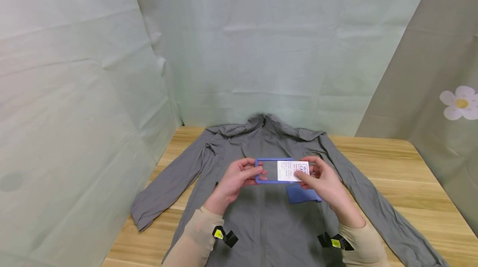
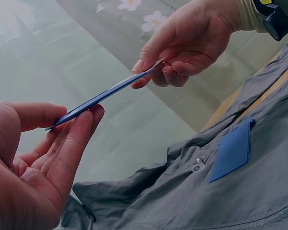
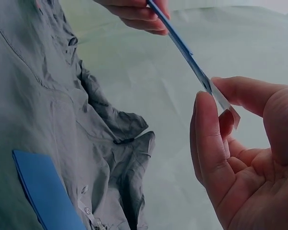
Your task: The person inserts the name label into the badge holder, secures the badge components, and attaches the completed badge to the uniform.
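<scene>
My left hand (image 1: 235, 177) pinches the left end of a blue-framed card holder (image 1: 270, 182) with a clear window. A white printed card (image 1: 285, 171) lies along the holder's right part, its outer end between the thumb and fingers of my right hand (image 1: 325, 184). Both wrist views show the holder nearly edge-on, and in the right wrist view the card's end (image 3: 223, 99) sticks out past it. Below the right hand, a flat blue piece (image 1: 302, 194) lies on a grey jacket (image 1: 269, 221).
The jacket is spread over a wooden table (image 1: 388, 163), collar away from me, sleeves out to both sides. A small metal fitting (image 2: 198, 166) shows on the jacket beside the blue piece. Pale cloth (image 1: 261, 51) hangs behind and at the sides.
</scene>
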Demonstrator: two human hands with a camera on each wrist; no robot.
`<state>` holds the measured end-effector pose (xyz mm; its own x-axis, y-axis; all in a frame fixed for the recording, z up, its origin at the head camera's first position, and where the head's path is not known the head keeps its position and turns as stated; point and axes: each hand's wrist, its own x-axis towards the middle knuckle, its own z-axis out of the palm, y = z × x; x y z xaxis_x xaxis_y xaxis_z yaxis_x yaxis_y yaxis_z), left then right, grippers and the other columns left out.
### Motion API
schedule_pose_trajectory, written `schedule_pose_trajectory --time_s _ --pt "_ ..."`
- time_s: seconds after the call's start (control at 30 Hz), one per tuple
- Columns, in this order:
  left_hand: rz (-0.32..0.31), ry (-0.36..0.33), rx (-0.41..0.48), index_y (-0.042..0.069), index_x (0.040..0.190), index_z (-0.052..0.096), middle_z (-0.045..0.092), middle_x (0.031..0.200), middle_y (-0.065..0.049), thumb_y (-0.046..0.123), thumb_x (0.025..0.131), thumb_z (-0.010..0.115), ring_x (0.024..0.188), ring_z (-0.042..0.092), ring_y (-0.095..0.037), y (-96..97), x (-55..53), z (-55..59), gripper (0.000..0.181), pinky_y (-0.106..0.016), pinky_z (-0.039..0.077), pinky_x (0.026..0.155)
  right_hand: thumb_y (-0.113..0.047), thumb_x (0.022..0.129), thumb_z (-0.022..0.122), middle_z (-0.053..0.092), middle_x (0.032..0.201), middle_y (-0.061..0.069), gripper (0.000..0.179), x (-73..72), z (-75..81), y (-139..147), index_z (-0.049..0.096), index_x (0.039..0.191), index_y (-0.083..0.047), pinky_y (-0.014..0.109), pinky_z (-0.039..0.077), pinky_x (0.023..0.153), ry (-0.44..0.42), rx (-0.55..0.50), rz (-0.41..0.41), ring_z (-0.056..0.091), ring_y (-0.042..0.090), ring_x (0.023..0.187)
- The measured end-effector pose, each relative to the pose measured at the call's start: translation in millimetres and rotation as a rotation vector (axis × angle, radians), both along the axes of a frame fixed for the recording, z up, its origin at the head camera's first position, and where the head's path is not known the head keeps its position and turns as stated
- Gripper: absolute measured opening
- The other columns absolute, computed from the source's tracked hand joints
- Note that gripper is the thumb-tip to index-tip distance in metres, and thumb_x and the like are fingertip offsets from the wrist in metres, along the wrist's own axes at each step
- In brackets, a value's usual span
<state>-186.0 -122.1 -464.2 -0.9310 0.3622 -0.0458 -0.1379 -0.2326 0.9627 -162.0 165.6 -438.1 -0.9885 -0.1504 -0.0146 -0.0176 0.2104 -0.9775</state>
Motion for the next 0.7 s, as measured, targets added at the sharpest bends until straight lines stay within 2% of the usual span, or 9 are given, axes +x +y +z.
schedule_pose_trajectory --time_s 0.2,0.43,0.7 --pt "-0.008 0.007 -0.008 -0.011 0.125 0.060 0.080 0.101 -0.008 0.004 0.103 0.069 0.090 0.080 -0.018 1.5 -0.1 -1.8 0.028 -0.037 0.065 0.084 -0.013 0.098 0.081 0.068 0.098 0.016 0.055 0.1 -2.0 -3.4 0.052 0.141 0.004 0.040 0.066 0.072 0.003 0.022 0.034 0.071 0.023 0.079" --pt "-0.009 0.000 -0.007 -0.011 0.126 0.060 0.080 0.102 -0.008 0.005 0.103 0.070 0.090 0.079 -0.017 1.7 -0.8 -2.2 0.029 -0.035 0.065 0.083 -0.017 0.101 0.078 0.069 0.103 0.018 0.051 1.1 0.3 -3.0 0.054 0.141 0.003 0.044 0.067 0.074 -0.008 0.036 0.027 0.073 0.030 0.084" --pt "-0.005 -0.007 -0.005 -0.011 0.125 0.060 0.080 0.101 -0.008 0.005 0.102 0.071 0.089 0.079 -0.018 2.2 0.2 -2.0 0.029 -0.034 0.065 0.082 -0.014 0.101 0.077 0.069 0.102 0.017 0.048 0.9 3.2 2.7 0.054 0.138 0.005 0.041 0.066 0.073 -0.016 0.052 0.022 0.071 0.027 0.082"
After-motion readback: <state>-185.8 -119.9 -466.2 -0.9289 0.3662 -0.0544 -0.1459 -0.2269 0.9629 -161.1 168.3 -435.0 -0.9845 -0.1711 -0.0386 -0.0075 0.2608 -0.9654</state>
